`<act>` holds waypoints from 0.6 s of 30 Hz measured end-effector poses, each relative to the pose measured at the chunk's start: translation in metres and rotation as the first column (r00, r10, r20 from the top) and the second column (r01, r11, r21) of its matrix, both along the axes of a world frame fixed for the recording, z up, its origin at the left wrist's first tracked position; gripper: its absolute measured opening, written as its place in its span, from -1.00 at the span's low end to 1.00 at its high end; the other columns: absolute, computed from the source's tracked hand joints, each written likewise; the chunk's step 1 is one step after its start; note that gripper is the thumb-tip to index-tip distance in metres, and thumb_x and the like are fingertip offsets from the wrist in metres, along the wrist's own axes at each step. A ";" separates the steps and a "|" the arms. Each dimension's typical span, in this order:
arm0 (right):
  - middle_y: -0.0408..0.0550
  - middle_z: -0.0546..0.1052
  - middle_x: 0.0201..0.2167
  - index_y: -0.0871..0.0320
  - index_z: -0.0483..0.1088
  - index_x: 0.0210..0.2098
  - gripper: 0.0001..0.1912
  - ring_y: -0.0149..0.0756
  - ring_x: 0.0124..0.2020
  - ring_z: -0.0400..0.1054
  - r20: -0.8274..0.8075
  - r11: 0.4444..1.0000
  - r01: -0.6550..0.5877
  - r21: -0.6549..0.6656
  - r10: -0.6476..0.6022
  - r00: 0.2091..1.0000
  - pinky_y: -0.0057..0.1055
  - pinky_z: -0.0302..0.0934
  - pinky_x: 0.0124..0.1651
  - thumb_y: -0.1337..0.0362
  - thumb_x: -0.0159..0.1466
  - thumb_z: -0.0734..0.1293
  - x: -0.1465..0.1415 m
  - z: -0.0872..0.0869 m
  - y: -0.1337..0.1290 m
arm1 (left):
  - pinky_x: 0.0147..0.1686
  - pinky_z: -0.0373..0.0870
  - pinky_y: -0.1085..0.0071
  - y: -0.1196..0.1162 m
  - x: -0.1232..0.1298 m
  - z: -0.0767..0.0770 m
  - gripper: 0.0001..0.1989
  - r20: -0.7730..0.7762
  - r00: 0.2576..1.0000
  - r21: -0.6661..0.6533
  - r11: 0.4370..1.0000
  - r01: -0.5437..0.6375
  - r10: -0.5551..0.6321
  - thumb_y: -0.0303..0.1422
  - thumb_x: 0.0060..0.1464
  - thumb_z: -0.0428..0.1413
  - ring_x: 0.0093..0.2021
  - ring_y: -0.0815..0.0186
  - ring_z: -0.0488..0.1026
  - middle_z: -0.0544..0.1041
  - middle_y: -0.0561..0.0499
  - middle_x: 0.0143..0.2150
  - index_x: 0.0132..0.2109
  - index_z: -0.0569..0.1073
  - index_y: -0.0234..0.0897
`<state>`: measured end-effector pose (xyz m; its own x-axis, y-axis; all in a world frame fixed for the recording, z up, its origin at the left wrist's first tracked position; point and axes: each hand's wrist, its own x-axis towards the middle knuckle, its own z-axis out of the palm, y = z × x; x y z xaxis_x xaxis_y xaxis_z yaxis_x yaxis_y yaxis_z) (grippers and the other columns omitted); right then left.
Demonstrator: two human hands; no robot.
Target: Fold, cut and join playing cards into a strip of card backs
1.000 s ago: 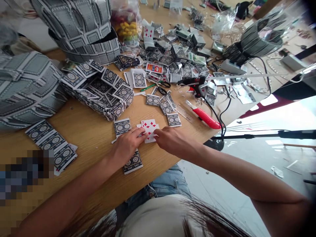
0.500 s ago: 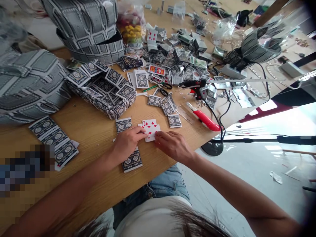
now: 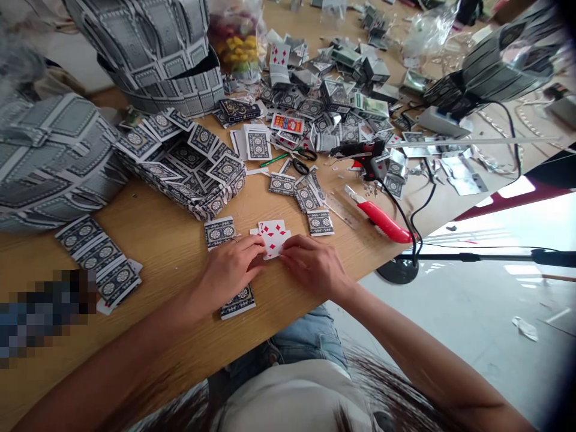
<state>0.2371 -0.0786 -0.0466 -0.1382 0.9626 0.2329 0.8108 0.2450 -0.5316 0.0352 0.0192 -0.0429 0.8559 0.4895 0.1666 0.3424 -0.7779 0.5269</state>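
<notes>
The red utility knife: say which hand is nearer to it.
The right hand is nearer, lower left of the red utility knife. The left hand is farther, beyond the playing card.

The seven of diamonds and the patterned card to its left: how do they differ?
The seven of diamonds lies face up, white with red pips, while the patterned card shows a dark back with pale rosettes. The seven is under the fingertips of both the left hand and the right hand; the patterned card lies just beyond the left hand and does not appear held. Both lie flat on the wooden table.
</notes>
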 end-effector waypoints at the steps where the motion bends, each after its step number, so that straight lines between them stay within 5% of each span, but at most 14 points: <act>1: -0.01 0.57 -0.24 0.17 0.52 -0.28 -0.77 -0.33 -0.29 0.45 -0.007 1.000 0.003 -0.018 -0.003 1.000 -0.41 0.31 -0.22 0.28 0.39 0.24 0.000 0.001 0.001 | -0.12 0.43 0.28 -0.001 0.001 0.000 -0.82 -0.008 1.000 0.004 1.000 -0.015 0.015 -0.44 0.08 0.26 -0.10 0.20 0.52 0.55 -0.02 -0.02 -0.14 0.49 -0.30; 5: -0.02 0.58 -0.25 0.15 0.52 -0.30 -0.79 -0.32 -0.29 0.45 -0.009 0.997 0.040 -0.071 -0.041 0.999 -0.41 0.29 -0.22 0.31 0.38 0.25 -0.001 0.004 0.005 | -0.06 0.41 0.27 -0.007 0.007 -0.001 -0.98 0.013 0.995 0.048 0.994 -0.095 0.094 -0.42 0.20 0.15 -0.11 0.23 0.52 0.58 0.03 -0.12 -0.22 0.48 -0.27; 10: -0.04 0.58 -0.25 0.14 0.53 -0.31 -0.84 -0.32 -0.30 0.47 -0.027 0.988 0.077 -0.130 -0.081 0.996 -0.43 0.28 -0.23 0.39 0.32 0.30 -0.004 0.010 0.009 | 0.21 0.24 0.11 -0.014 0.011 0.000 -0.94 0.038 0.987 0.097 0.982 -0.160 0.157 -0.42 0.24 0.11 -0.14 0.28 0.54 0.59 0.04 -0.09 -0.23 0.48 -0.28; 18: -0.07 0.55 -0.23 0.13 0.48 -0.33 -0.91 -0.35 -0.40 0.46 -0.061 0.954 0.148 -0.262 -0.170 0.984 -0.42 0.29 -0.33 0.41 0.27 0.34 -0.002 0.010 0.011 | 0.27 0.07 0.00 -0.023 0.020 0.005 -0.89 0.013 0.957 0.031 0.956 -0.291 0.290 -0.50 0.22 0.08 -0.09 0.25 0.53 0.59 0.01 -0.14 -0.30 0.44 -0.26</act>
